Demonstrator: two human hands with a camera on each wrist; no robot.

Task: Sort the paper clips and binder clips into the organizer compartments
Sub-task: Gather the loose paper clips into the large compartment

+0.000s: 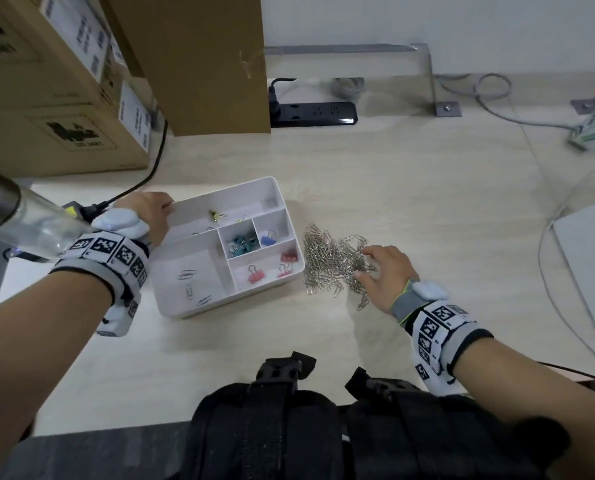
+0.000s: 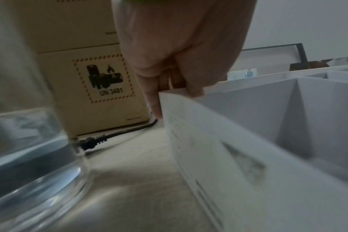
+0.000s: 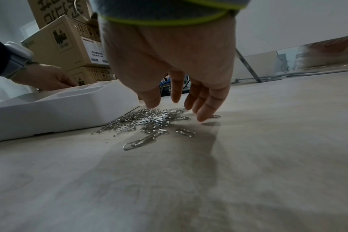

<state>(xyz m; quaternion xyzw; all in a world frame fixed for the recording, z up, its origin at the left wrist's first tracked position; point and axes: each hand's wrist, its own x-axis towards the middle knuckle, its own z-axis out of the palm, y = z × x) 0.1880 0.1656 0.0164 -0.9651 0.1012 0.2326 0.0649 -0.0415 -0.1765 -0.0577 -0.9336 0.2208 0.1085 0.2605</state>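
A white organizer [image 1: 247,295] sits mid-table. Its compartments hold teal binder clips [image 1: 241,244], a blue one [image 1: 269,239], pink ones [image 1: 254,276], a yellow one [image 1: 215,216] and a few paper clips [image 1: 188,282]. My left hand [image 1: 166,211] grips the organizer's far left corner. In the left wrist view this hand [image 2: 177,87] has its thumb over the organizer's rim [image 2: 248,87] and fingers outside. A pile of silver paper clips [image 1: 334,265] lies right of the organizer. My right hand [image 1: 367,265] rests spread fingertips on it, and the right wrist view shows the right hand [image 3: 163,103] touching the pile [image 3: 149,120].
A clear glass vessel [image 1: 19,220] stands close to my left wrist. Cardboard boxes [image 1: 64,98] fill the back left, with a black power strip [image 1: 313,114] and cables behind. A grey slab [image 1: 590,265] lies at the right edge. A black bag [image 1: 289,427] sits at the front.
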